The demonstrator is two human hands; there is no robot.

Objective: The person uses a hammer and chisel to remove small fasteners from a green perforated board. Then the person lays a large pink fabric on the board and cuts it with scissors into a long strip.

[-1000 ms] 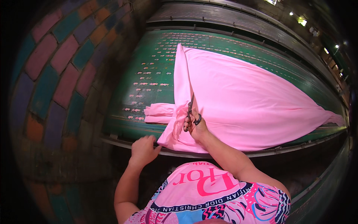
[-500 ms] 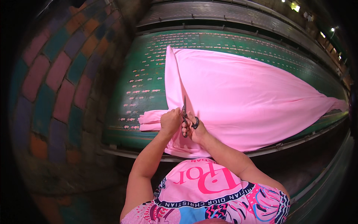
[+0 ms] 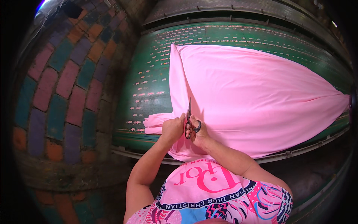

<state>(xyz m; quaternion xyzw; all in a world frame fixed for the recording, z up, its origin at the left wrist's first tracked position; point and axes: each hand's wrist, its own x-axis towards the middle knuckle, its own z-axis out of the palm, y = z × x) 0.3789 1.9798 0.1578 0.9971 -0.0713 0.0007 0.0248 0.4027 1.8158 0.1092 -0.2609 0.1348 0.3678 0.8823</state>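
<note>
A large sheet of pink fabric [image 3: 238, 89] lies over a green table. Its left part is folded into a narrow strip, and a bunched end sticks out past my left hand [image 3: 173, 128]. That hand is closed on the fabric near the scissors. Dark scissors [image 3: 189, 108] are in my right hand [image 3: 197, 133], with fingers through the handle loops. The blades point away from me along the fold line, and look nearly closed. Whether cloth lies between the blades is hard to make out.
The long green table [image 3: 149, 74] carries rows of small pale marks. A metal rail [image 3: 291, 153] runs along its near edge. Another long table [image 3: 238, 13] stands beyond it. To the left is a floor of painted bricks [image 3: 67, 86] in pink, teal, purple and orange.
The whole view has shifted slightly, so the scene sits a little further right. My hands and the scissors keep nearly the same place on the fabric.
</note>
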